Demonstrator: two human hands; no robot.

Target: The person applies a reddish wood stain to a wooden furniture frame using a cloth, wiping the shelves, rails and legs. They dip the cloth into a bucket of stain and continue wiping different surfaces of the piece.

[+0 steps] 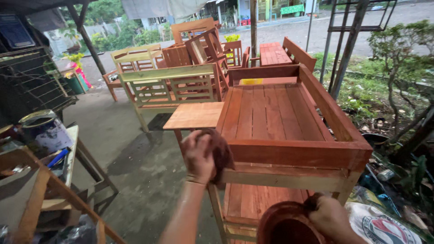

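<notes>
holding stain-coated tub, rag

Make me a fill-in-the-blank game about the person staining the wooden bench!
1. The left hand presses a reddish-brown ____ against the bench.
2. The right hand holds a round ____ stained reddish-brown.
3. The rail under the cloth is pale, so it is not yet ____.
4. The paint can stands to the person's ____.

Missing words: cloth; container; stained; left
</notes>
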